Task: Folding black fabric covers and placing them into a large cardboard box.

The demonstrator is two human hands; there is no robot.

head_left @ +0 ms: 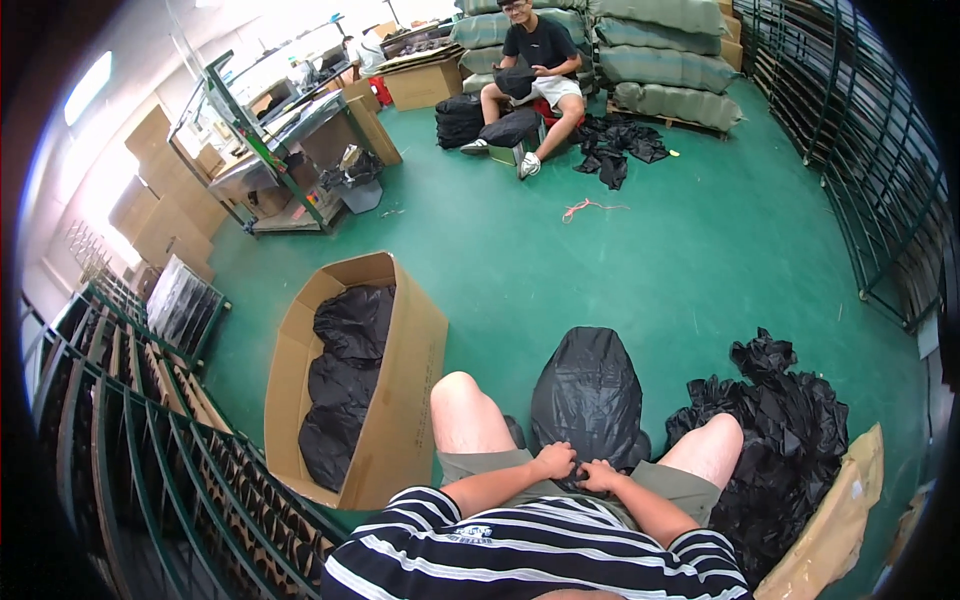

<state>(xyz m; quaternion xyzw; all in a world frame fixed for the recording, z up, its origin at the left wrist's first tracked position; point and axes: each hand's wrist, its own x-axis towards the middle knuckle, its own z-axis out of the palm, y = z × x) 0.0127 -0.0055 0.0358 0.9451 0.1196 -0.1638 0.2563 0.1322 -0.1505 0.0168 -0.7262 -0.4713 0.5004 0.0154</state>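
Observation:
Between my knees stands a rounded, bulging black fabric bundle (pixel 588 390), smooth and slightly shiny, which looks like a covered bag or cushion. My left hand (pixel 556 460) is closed at its near edge, with the fingertips pinching the black fabric. Beside it, my right hand (pixel 598 476) grips the same edge, its fingers curled and only a small gap away from the left hand. What lies under the fabric is hidden. To my right on the floor is a loose heap of crumpled black fabric (pixel 790 430).
An open cardboard box (pixel 425 350) with black bundles (pixel 345 390) stands at my left, beside green metal racks (pixel 170 440). Brown paper wrapping (pixel 830 510) lies at lower right. Farther off, a seated person (pixel 540 50) handles a black item near stacked sacks (pixel 660 70); pink string (pixel 590 207) lies on the floor.

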